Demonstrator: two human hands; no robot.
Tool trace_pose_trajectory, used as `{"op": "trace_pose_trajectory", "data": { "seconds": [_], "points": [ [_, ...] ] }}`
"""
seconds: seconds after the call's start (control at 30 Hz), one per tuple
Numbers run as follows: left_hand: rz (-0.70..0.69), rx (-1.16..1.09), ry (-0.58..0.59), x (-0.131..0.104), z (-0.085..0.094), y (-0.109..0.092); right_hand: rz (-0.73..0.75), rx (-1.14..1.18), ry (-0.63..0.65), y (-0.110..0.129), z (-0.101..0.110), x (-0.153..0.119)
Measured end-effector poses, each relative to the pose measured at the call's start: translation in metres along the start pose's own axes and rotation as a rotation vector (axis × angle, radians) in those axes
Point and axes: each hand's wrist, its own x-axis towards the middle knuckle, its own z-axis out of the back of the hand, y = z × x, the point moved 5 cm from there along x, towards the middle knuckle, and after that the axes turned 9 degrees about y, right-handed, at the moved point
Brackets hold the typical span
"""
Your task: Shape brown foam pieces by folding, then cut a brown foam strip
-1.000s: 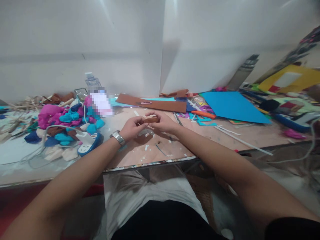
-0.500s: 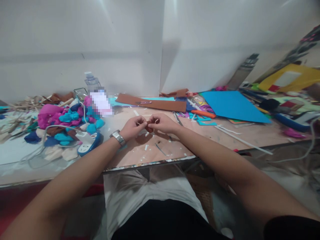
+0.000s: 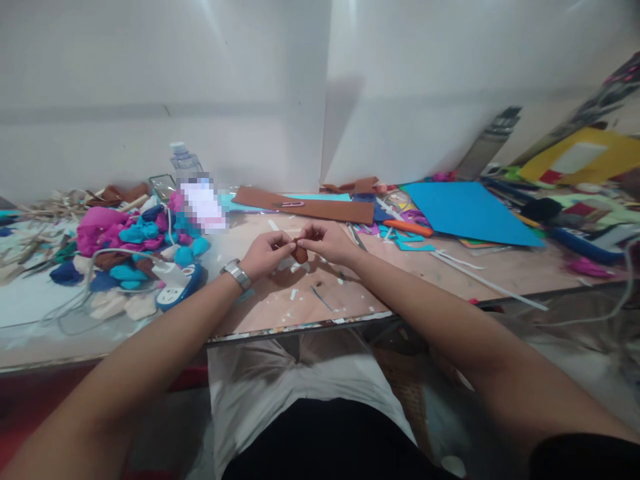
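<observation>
A small brown piece [image 3: 300, 254], of what looks like foam or felt, is pinched between my two hands over the wooden tabletop [image 3: 280, 313]. My left hand [image 3: 269, 253] grips its left side with thumb and forefinger closed. From the right, my right hand [image 3: 327, 244] pinches its upper edge the same way. Most of the piece hangs below the fingertips, and its exact shape is too small to make out. Behind the hands lies a long brown strip [image 3: 310, 206] with a small clip-like item [image 3: 290, 204] on it.
To the left are a pile of crumpled coloured pieces [image 3: 100, 230], a power strip [image 3: 177, 290] with cables, a lit phone screen [image 3: 204, 203] and a bottle [image 3: 183, 159]. On the right lie an orange utility knife [image 3: 409, 228], a blue sheet [image 3: 470, 213] and white strips [image 3: 495, 283].
The brown piece shows a little more below my fingertips, and my fingers have shifted slightly on it. Both arms stay almost where they were.
</observation>
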Motion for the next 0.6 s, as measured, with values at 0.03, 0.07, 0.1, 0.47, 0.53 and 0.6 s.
{"op": "trace_pose_trajectory", "data": {
  "seconds": [0.03,0.07,0.1,0.47,0.53,0.6],
  "points": [
    [-0.006,0.006,-0.001,0.0,0.0,-0.001,0.015,-0.033,-0.001,0.003,0.0,0.0],
    [-0.009,0.006,-0.001,0.0,0.0,-0.001,0.033,-0.07,-0.003,0.005,0.001,-0.001],
    [-0.01,0.002,0.0,0.0,0.0,-0.002,0.052,-0.108,-0.004,0.008,0.001,-0.001],
    [-0.107,-0.077,0.033,0.004,0.0,-0.005,0.245,-0.344,-0.016,0.022,0.004,-0.006],
    [-0.115,-0.057,0.014,0.005,0.001,-0.006,0.261,-0.36,-0.009,0.022,0.004,-0.006],
    [-0.111,-0.035,-0.013,0.005,0.002,-0.005,0.275,-0.373,-0.004,0.022,0.005,-0.007]
  ]
}}
